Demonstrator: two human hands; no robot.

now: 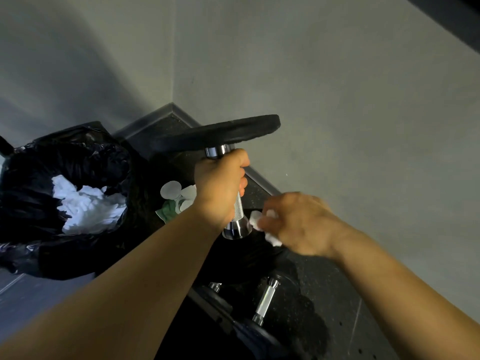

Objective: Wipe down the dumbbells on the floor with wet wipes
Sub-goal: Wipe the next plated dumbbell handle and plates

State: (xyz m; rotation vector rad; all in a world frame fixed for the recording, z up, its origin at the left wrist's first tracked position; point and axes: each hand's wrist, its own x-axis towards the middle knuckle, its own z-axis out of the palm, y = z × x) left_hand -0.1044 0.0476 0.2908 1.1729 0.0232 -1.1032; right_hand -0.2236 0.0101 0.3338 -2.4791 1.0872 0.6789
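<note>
**Above the corner floor: dumbbell held on end**

Near the corner of the dark floor (pixel 337 294), you have the dumbbell (pixel 238 207) lifted, its long axis running almost straight up and down in the head view and leaning slightly. Its black top plate points up toward the grey wall (pixel 311 87). Its lower end points down toward you and is lost in shadow.

Your left hand (pixel 220 183) is wrapped round the upper part of the knurled chrome handle, just under the top plate. Your right hand (pixel 298 224) sits to the right of the lower chrome collar, blurred, with its fingers bunched round a white wet wipe (pixel 255 219) that touches that collar.

A second dumbbell (pixel 266 300) lies on the floor below your hands. To the left, a black rubbish bag (pixel 65 162) holds crumpled white wipes (pixel 85 206), and a green wipes pack (pixel 172 201) lies just beside it.
</note>
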